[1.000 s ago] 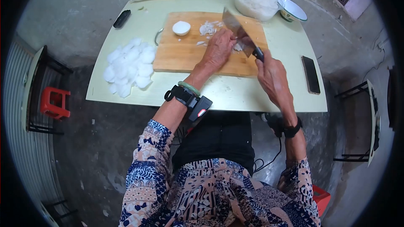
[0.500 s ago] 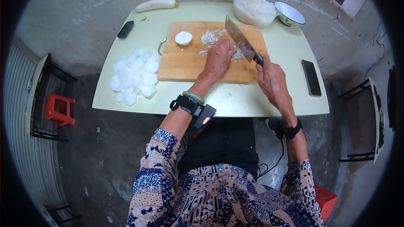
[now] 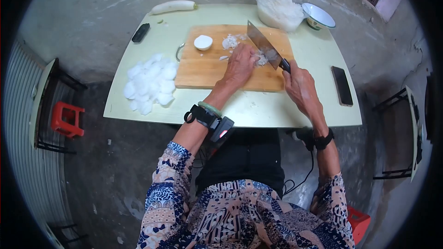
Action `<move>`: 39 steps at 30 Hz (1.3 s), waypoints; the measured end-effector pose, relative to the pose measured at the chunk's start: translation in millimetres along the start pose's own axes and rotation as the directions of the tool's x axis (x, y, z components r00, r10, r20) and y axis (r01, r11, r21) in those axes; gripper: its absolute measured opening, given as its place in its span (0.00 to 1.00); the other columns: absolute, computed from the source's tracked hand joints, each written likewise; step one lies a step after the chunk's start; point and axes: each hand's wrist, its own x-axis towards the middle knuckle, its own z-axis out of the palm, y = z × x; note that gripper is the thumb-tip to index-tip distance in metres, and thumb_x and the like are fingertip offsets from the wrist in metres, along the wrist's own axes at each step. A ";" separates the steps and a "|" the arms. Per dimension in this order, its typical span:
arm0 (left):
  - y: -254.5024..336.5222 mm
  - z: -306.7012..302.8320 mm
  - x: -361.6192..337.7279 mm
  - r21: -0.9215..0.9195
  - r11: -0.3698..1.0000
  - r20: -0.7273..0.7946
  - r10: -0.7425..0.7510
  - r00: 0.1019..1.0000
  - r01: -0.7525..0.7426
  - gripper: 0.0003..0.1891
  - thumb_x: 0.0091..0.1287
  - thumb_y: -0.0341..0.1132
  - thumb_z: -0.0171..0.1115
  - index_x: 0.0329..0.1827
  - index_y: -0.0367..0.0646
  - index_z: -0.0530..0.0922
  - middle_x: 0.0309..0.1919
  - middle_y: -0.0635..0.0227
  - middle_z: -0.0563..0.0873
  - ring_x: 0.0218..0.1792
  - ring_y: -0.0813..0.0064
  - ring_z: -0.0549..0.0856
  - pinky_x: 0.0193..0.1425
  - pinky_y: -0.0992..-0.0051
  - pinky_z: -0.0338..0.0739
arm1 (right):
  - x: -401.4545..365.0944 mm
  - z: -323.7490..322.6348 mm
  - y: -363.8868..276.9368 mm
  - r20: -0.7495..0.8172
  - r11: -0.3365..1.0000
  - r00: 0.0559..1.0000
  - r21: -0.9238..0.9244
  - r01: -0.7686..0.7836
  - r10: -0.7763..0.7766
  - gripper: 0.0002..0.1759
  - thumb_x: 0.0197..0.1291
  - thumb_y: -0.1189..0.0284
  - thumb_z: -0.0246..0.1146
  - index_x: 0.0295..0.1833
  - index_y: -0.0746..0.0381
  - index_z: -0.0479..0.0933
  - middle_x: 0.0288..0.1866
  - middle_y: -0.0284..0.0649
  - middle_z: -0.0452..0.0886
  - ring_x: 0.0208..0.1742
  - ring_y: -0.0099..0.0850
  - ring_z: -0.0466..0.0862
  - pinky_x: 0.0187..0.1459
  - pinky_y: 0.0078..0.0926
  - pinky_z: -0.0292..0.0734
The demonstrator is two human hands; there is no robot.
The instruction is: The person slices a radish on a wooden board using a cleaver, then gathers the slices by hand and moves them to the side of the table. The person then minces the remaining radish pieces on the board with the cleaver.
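Note:
My right hand (image 3: 302, 85) is wrapped round the black handle of a cleaver (image 3: 264, 42), whose broad blade slants over the right half of a wooden cutting board (image 3: 198, 74). On the board, my left hand (image 3: 241, 63) holds its fingers curled against white radish shreds (image 3: 261, 59) just beside the blade. More chopped radish (image 3: 230, 41) lies behind that hand. A white radish chunk (image 3: 203, 42) sits cut face up at the board's far left. Left of the board spreads a heap of thin radish slices (image 3: 151, 83).
A whole white radish (image 3: 173, 6) lies along the far edge. At the back right stand a clear bowl heaped with white shreds (image 3: 280, 11) and an enamel bowl (image 3: 318, 16). A phone (image 3: 341, 85) rests near the right edge, a black object (image 3: 141, 32) at the left.
The cleaver blade, blurred before, now shows sharply in nearly the same place. Both hands keep almost the same position, and the view has shifted slightly.

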 end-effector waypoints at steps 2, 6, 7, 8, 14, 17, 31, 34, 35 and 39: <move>-2.2 -0.4 -4.6 0.029 0.998 0.025 0.058 0.998 -0.058 0.10 0.67 0.28 0.71 0.45 0.39 0.78 0.38 0.54 0.82 0.46 0.49 0.84 0.52 0.55 0.78 | -0.4 -1.4 1.3 0.006 1.000 1.000 0.008 -0.030 0.030 0.11 0.74 0.71 0.61 0.47 0.70 0.71 0.30 0.63 0.84 0.37 0.66 0.85 0.41 0.60 0.78; -0.2 -0.9 1.2 0.038 0.998 0.044 0.052 0.998 -0.054 0.11 0.66 0.28 0.72 0.45 0.38 0.78 0.39 0.55 0.82 0.46 0.50 0.84 0.51 0.55 0.78 | -3.6 -7.3 -9.0 0.020 0.996 0.998 0.057 -0.067 0.066 0.11 0.74 0.72 0.61 0.46 0.70 0.70 0.31 0.64 0.83 0.36 0.66 0.85 0.41 0.61 0.78; 1.2 1.5 -0.3 0.045 0.996 0.036 0.072 0.997 -0.074 0.10 0.66 0.28 0.72 0.44 0.38 0.78 0.39 0.55 0.82 0.46 0.50 0.83 0.51 0.55 0.77 | -4.8 -5.3 -8.5 0.028 0.995 0.997 0.057 -0.077 0.076 0.11 0.74 0.72 0.61 0.46 0.70 0.70 0.31 0.64 0.83 0.36 0.66 0.85 0.41 0.61 0.78; 2.1 2.1 -2.9 0.040 0.997 0.048 0.068 0.997 -0.070 0.10 0.66 0.28 0.72 0.44 0.38 0.78 0.39 0.55 0.82 0.46 0.50 0.83 0.51 0.55 0.77 | -3.9 -2.1 -8.2 0.027 0.998 0.998 0.031 -0.059 0.058 0.11 0.74 0.72 0.61 0.46 0.69 0.70 0.30 0.64 0.83 0.36 0.66 0.84 0.41 0.61 0.77; 5.9 5.7 0.1 0.000 1.000 -0.044 0.023 0.999 -0.024 0.08 0.65 0.26 0.70 0.40 0.38 0.77 0.39 0.54 0.82 0.43 0.50 0.82 0.50 0.54 0.76 | 0.5 1.5 -12.4 0.007 0.996 0.998 0.060 -0.060 0.060 0.11 0.75 0.71 0.60 0.47 0.70 0.71 0.30 0.64 0.83 0.36 0.66 0.84 0.41 0.60 0.77; 0.9 7.8 3.5 0.022 0.998 -0.014 0.060 0.998 -0.060 0.07 0.65 0.25 0.69 0.41 0.38 0.77 0.39 0.53 0.82 0.44 0.49 0.82 0.51 0.54 0.76 | 1.6 -2.0 -13.5 0.015 0.997 0.998 0.038 -0.067 0.067 0.11 0.75 0.71 0.61 0.47 0.69 0.71 0.31 0.64 0.83 0.36 0.65 0.84 0.41 0.59 0.77; 9.9 1.7 -0.6 0.106 0.994 -0.102 0.002 0.995 0.008 0.06 0.66 0.26 0.67 0.41 0.37 0.78 0.41 0.51 0.81 0.47 0.46 0.81 0.53 0.49 0.76 | 0.4 13.8 -13.2 -0.043 0.999 0.999 0.045 0.011 -0.009 0.11 0.72 0.71 0.62 0.47 0.69 0.72 0.30 0.63 0.84 0.36 0.65 0.85 0.40 0.60 0.78; 10.1 1.5 -5.2 0.156 0.987 -0.118 -0.028 0.993 0.046 0.05 0.67 0.26 0.66 0.39 0.36 0.78 0.41 0.49 0.80 0.48 0.45 0.80 0.54 0.49 0.76 | -0.4 8.5 -13.8 -0.095 0.997 0.995 0.070 0.039 -0.033 0.10 0.72 0.72 0.62 0.47 0.69 0.72 0.29 0.64 0.83 0.35 0.66 0.84 0.40 0.60 0.77; 9.9 1.2 -2.5 0.157 0.987 -0.122 -0.019 0.992 0.038 0.05 0.67 0.26 0.66 0.39 0.36 0.78 0.41 0.49 0.80 0.48 0.45 0.80 0.54 0.49 0.76 | 1.6 8.3 -13.8 -0.105 0.997 0.994 0.068 0.043 -0.036 0.10 0.72 0.72 0.62 0.47 0.69 0.72 0.29 0.64 0.83 0.35 0.66 0.84 0.40 0.60 0.77; 4.7 4.4 -6.0 0.162 0.987 -0.059 0.002 0.998 0.008 0.03 0.67 0.26 0.64 0.39 0.36 0.79 0.42 0.48 0.80 0.48 0.44 0.80 0.54 0.49 0.75 | -0.9 9.8 -14.4 -0.043 0.998 0.999 0.061 -0.016 0.018 0.10 0.72 0.72 0.62 0.47 0.69 0.71 0.29 0.64 0.82 0.35 0.66 0.84 0.40 0.60 0.77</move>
